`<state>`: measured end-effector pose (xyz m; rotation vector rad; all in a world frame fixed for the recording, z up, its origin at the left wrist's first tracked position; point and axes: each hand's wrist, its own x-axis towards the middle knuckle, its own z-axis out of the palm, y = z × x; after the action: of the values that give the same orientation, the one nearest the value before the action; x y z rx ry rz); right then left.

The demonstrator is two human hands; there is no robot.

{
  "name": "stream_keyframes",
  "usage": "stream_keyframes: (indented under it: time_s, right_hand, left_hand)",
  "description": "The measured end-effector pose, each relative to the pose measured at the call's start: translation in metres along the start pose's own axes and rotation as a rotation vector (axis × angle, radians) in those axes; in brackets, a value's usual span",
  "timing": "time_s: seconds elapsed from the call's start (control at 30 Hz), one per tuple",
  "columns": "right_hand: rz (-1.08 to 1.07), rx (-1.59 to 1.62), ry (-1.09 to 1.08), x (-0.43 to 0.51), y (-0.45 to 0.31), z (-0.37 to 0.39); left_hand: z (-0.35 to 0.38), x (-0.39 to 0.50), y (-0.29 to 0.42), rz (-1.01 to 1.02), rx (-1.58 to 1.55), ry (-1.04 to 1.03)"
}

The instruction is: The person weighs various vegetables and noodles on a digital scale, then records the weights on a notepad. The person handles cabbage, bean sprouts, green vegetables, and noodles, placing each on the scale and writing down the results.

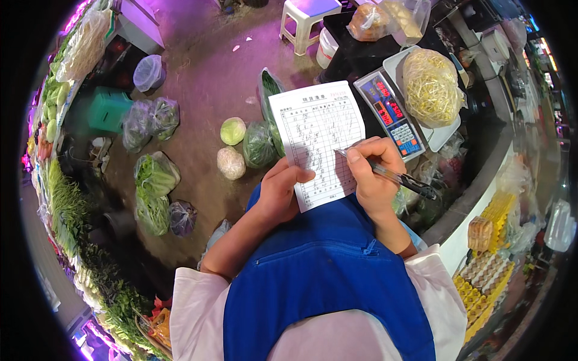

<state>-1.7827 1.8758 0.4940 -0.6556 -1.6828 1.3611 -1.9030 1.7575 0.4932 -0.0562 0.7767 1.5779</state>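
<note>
My left hand (282, 187) grips the lower left edge of a pad of printed forms (323, 122), its thumb lying on the top sheet. Handwritten entries fill many rows of that sheet. A ballpoint pen (388, 173) with a clear barrel and black grip sits between the fingers of my right hand (377, 173). Its tip is at the middle columns of the sheet; whether it touches the paper I cannot tell. To the right, a digital scale (404, 131) with lit red figures carries a large clear bag of bean sprouts (431, 88) on its pan.
On the floor lie a cabbage (233, 131), bagged greens (156, 176), a bagged purple vegetable (182, 218) and a green crate (108, 110). A plastic stool (307, 22) stands ahead. Vegetables line the left stall (67, 203). Egg trays (485, 275) sit at the right.
</note>
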Motion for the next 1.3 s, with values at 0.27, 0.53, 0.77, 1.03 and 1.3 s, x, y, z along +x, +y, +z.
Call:
stream_keyframes:
  time_s: [0.27,0.53,0.77,1.03,1.3]
  right_hand:
    - [-0.013,-0.042,-0.028,-0.003,0.003,0.008]
    - [-0.004,0.010,-0.023,-0.009,0.006,0.010]
    - [-0.040,0.057,0.034,-0.013,0.010,0.013]
    - [-0.014,0.127,-0.023,-0.017,0.008,0.013]
    - [-0.029,0.059,-0.010,-0.014,0.012,0.011]
  left_hand:
    - [-0.003,-0.008,-0.001,0.013,0.028,0.065]
    - [-0.001,-0.017,-0.003,0.053,0.022,0.050]
    - [-0.004,-0.021,-0.005,0.078,0.045,0.026]
    - [-0.011,-0.027,-0.008,0.093,0.027,0.066]
    - [-0.010,-0.027,-0.010,0.121,0.094,0.103]
